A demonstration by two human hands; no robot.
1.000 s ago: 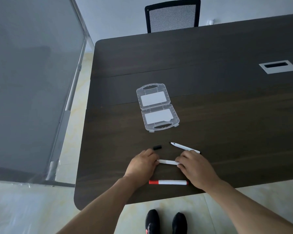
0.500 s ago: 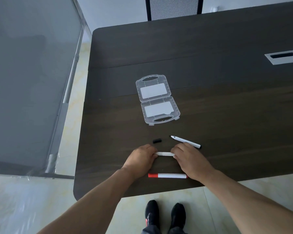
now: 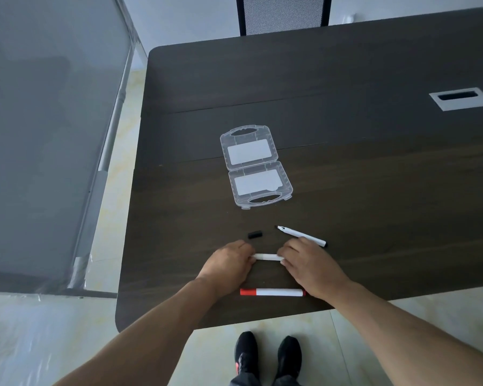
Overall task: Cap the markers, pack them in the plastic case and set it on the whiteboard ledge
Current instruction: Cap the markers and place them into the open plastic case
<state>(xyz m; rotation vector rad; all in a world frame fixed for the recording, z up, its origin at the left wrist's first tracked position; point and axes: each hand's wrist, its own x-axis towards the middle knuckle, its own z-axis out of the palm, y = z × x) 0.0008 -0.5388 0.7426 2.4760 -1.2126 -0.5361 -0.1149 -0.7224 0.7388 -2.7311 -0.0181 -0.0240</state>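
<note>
Looks like an office meeting room: long dark wooden table [image 3: 346, 79] with a metal cable slot [image 3: 461, 98] set into its top, black mesh-backed chair [image 3: 282, 13] pulled up at the far end, frosted glass partition [image 3: 48, 135] on a metal frame (left side), pale tiled floor [image 3: 115, 151], plain white wall.

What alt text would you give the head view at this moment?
Both hands, left hand and right hand, grip opposite ends of a white marker above a dark table. An uncapped black marker and loose black cap lie beyond; a capped red marker lies nearer, and a clear plastic case lies open, empty.
</note>
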